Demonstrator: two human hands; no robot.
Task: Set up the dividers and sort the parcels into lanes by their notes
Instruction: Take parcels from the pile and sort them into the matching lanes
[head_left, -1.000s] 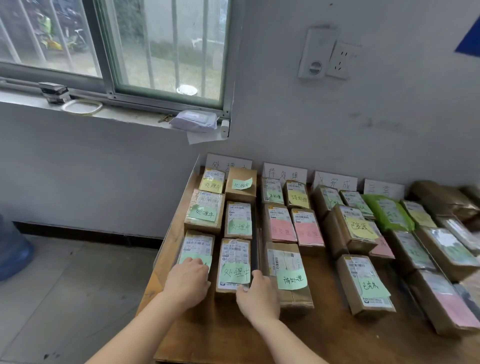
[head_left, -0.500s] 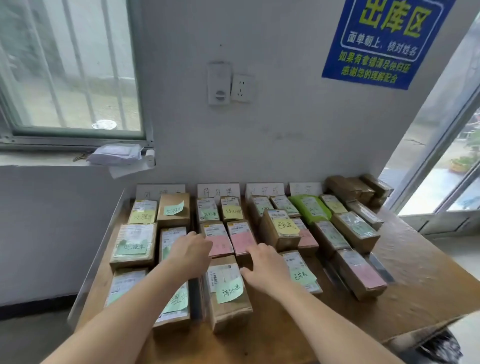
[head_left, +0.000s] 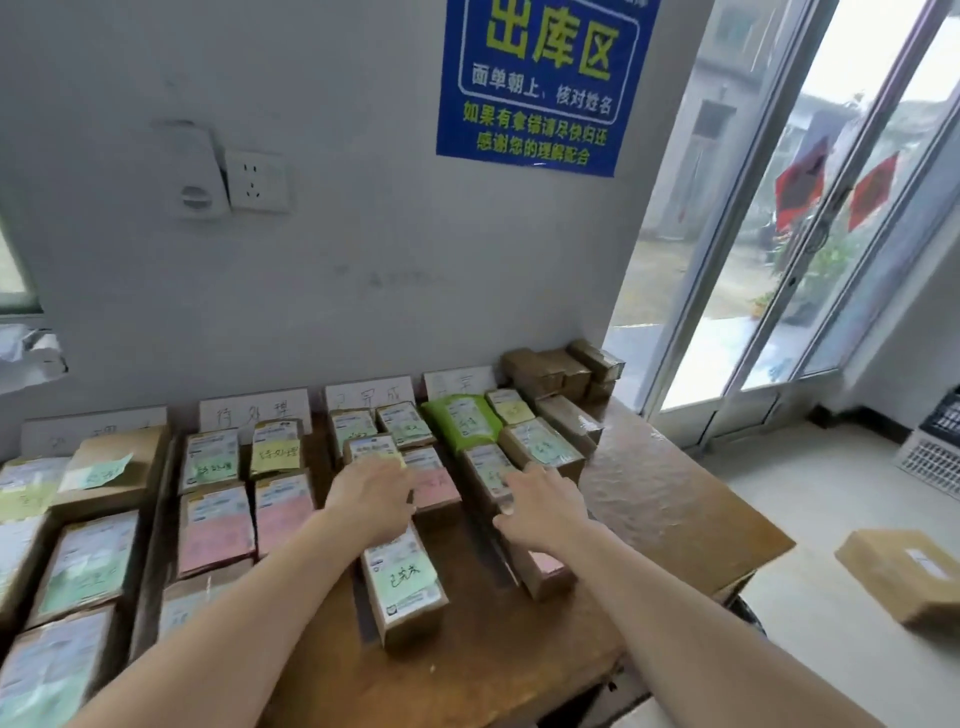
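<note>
brown cardboard covers most of the wooden table (head_left: 675, 499). the parcels sit in four lanes, each running back to one of the white lane cards (head_left: 369, 392) propped against the wall. a second ago both my hands were on the front parcels of the far-left lane, and half a second ago they were over the second and third lanes. now the view has swung right and they are over the last two.

the left hand (head_left: 371, 499) lies palm down with its fingers straight, over the yellow-note parcel (head_left: 371, 448) in the third lane. it is just behind the green-note parcel (head_left: 408, 577) at that lane's front. motion blur keeps me from telling whether it presses down or only hovers. the right hand (head_left: 540, 506) is spread, its fingers loose and straight, over the fourth lane. it sits above the pink-note parcel (head_left: 545, 566) and grips nothing.

a dark divider strip (head_left: 491, 545) lies flat on the table between those two lanes, and the green bag parcel (head_left: 462, 423) sits at the back of the fourth.

i read this as a left-to-right pass to square up or check the lanes, not as placing anything new. every parcel i can see in a lane already carries a note, so the sort looks close to finished.

a stack of plain brown boxes (head_left: 561, 366) sits at the back right corner, and one box on the floor (head_left: 904, 577). i see no notes on them and cannot tell whether they belong to the job.
</note>
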